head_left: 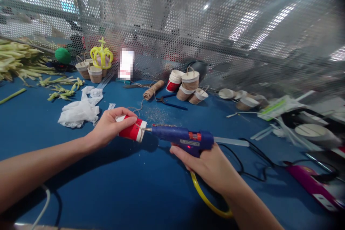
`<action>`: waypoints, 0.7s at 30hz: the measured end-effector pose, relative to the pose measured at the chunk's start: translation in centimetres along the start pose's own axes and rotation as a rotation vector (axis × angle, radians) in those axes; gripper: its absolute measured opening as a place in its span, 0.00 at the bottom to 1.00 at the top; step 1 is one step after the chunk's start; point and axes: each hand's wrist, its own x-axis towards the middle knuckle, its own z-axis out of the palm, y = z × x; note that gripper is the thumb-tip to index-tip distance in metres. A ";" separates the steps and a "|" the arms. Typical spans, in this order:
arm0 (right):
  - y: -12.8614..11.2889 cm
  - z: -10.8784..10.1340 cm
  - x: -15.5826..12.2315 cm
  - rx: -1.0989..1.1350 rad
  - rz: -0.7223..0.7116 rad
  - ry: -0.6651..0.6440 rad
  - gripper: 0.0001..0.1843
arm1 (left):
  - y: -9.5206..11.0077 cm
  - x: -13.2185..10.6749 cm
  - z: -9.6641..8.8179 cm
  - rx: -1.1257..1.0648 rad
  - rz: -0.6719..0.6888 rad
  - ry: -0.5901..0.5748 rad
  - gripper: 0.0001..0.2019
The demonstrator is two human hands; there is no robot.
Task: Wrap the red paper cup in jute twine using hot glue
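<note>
My left hand [114, 124] is closed round a red and white paper cup [132, 128], which lies tilted on its side in the air above the table. A strand of twine crosses the cup near its white end. In my right hand [205, 163] is a blue hot glue gun [182, 136], its small red light lit. The gun's nozzle points left and meets or nearly meets the cup's white end; exact contact I cannot tell. From the gun's rear sticks a clear glue stick [231, 141]. Twine runs from behind the cup to a twine roll [153, 90].
Pliers [172, 103] lie behind the gun, near stacked cups [175, 79] and twine-wrapped little baskets [190, 80]. White lace [79, 111] is at left, beside a yellow crown [101, 57]. A purple power strip [309, 187] and black cords lie right. A perforated metal panel [161, 18] stands behind.
</note>
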 end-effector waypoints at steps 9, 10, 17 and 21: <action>0.1 -0.1 0.1 -0.055 -0.040 0.010 0.10 | 0.0 0.1 0.0 0.006 0.000 0.015 0.11; 0.1 -0.2 0.1 -0.063 -0.040 0.005 0.10 | 0.0 0.1 0.0 0.003 -0.003 0.015 0.11; 0.2 -0.1 0.1 -0.006 -0.008 0.000 0.12 | -0.1 0.1 -0.1 0.009 0.020 0.015 0.10; 0.1 -0.1 0.2 0.065 0.059 -0.040 0.14 | -0.1 0.1 -0.2 0.043 0.050 0.008 0.09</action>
